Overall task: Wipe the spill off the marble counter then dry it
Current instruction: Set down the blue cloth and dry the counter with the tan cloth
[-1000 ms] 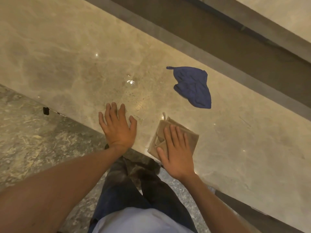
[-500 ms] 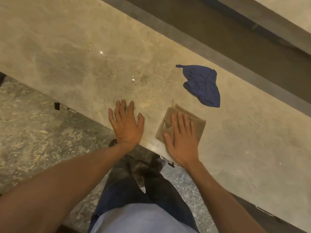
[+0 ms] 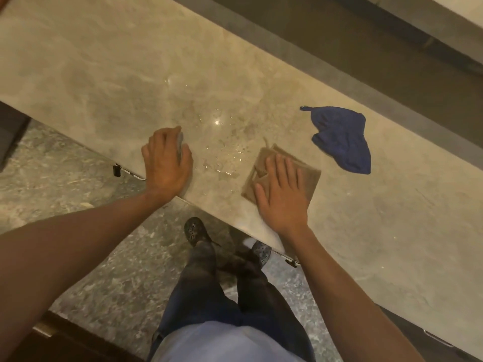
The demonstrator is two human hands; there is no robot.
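The worktop (image 3: 109,74) is a long slab of shiny beige marble with grey swirls. It runs slantwise through the room. Behind it lies a dark gap, and past that a second pale ledge (image 3: 465,19). The floor (image 3: 52,199) is grey speckled stone.

A spill (image 3: 222,152) of small wet drops and streaks shines on the marble, near the front edge. It sits between the person's two hands.

The right hand (image 3: 282,194) lies flat on a folded tan cloth (image 3: 308,178), fingers spread out and pressing down. It is not pinching the cloth. The cloth is just beside the spill, on its right, close to the front edge.

The left hand (image 3: 167,163) rests on the marble on the other side of the spill, right at the front edge. Its fingers are curled under, and I cannot tell if they hold anything.

A crumpled blue cloth (image 3: 342,139) lies farther back and to the right, near the tan cloth but not touching it.

To the left and to the right of the hands there is a lot of bare marble. Below the edge, two dark shoes (image 3: 194,231) stand on the floor.
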